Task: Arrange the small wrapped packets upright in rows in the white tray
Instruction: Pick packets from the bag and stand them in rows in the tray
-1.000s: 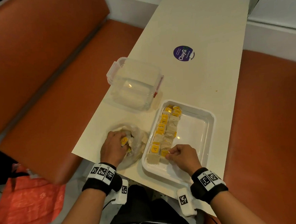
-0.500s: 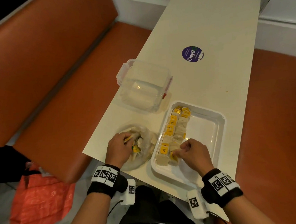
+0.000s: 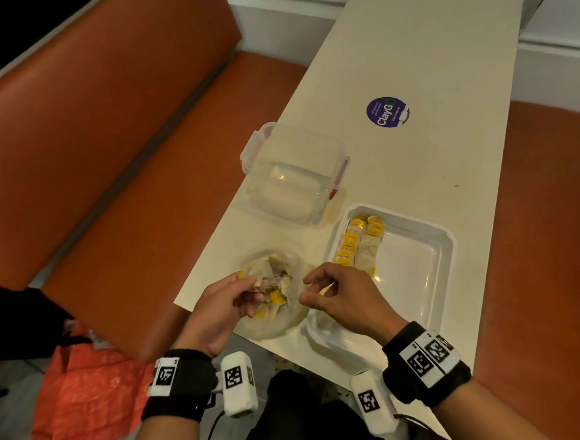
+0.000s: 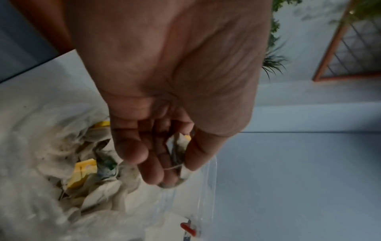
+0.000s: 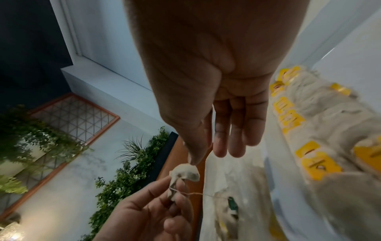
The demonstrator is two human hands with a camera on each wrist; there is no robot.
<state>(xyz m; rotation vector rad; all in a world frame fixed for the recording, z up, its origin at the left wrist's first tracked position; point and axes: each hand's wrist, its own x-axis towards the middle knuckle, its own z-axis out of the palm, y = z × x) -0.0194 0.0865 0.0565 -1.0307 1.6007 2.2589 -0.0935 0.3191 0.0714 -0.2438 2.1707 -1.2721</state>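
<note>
A clear plastic bag (image 3: 282, 320) of loose wrapped packets with yellow tags lies at the table's near left edge. My left hand (image 3: 252, 291) hovers over its mouth and pinches one small pale packet (image 5: 184, 173) with a string, also visible between thumb and fingers in the left wrist view (image 4: 175, 163). My right hand (image 3: 302, 291) has come beside it, thumb and forefinger apart; its thumb tip touches the top of that packet. The white tray (image 3: 448, 243) sits to the right, with two rows of standing packets (image 3: 352, 246) along its left wall.
A clear lidded container (image 3: 295, 174) stands just beyond the bag and tray. A round purple sticker (image 3: 387, 111) is farther up the narrow table. Orange benches (image 3: 106, 164) flank both sides. An orange bag (image 3: 85, 399) lies on the floor at left.
My right hand has left the near end of the packet rows and moved left to the bag's mouth. My left hand has raised a packet out of the bag.
</note>
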